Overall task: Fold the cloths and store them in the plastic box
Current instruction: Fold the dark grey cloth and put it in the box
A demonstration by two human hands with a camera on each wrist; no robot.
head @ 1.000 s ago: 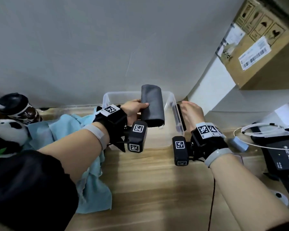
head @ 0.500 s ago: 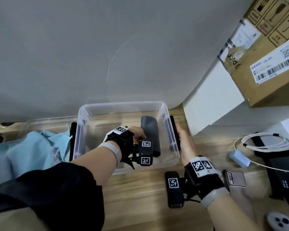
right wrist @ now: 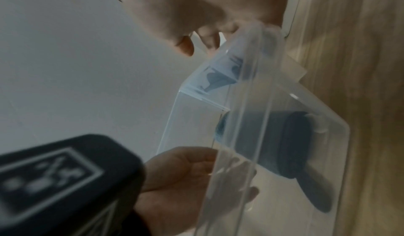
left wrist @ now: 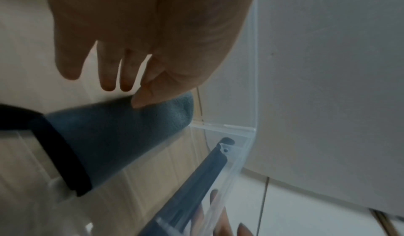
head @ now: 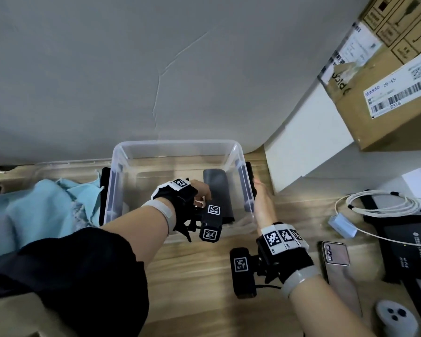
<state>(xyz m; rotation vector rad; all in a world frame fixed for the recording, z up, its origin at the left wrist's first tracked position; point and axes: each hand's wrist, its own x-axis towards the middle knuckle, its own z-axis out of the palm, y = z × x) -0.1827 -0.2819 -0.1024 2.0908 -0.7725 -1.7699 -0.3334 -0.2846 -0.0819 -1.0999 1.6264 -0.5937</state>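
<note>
We noted: left hand (head: 201,190) fingers relaxed, thumb touching grey cloth (head: 216,188) in plastic box (head: 175,144) | right hand (head: 261,203) flat against box side | carton label (head: 399,93) read "29/45", "8918".

The head view looks steeply down from above at the plastic box (head: 175,144) at twelve o'clock. Both wrist views sit very close (almost against its walls), left inside, right outside; all three share that box.
</note>
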